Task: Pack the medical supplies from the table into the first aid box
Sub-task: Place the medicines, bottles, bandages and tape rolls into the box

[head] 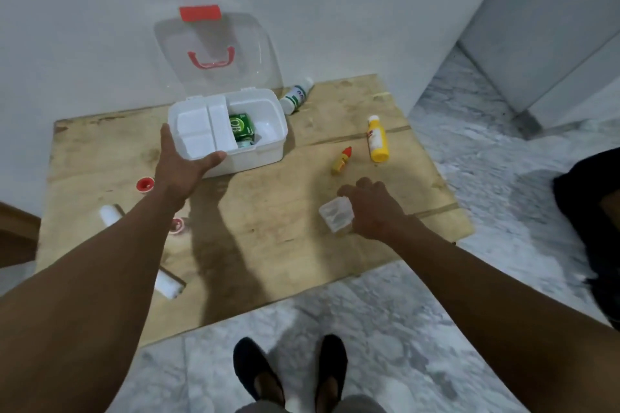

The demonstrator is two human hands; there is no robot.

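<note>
Bare plywood tops the low table [268, 211], which is pushed against a white wall over grey marbled floor. At the back lies a white bottle [297, 95] on its side, just beside the first aid box [255, 157]. A yellow bottle [378, 141] and a small yellow-and-red tube [341, 161] lie to the right of the box, well apart from it. To the left, partly hidden under my forearm, are two red-and-white caps [145, 184] and two white rolls [110, 214]. The box sits near the wall with its clear lid [218, 43] raised, a white tray [198, 131] in its left half and a green packet [241, 127] beside that. My left hand [183, 161] is spread flat against the box's near left corner, thumb along the front rim. My right hand [375, 211] curls around a small clear plastic container [336, 216] just above the table.
</note>
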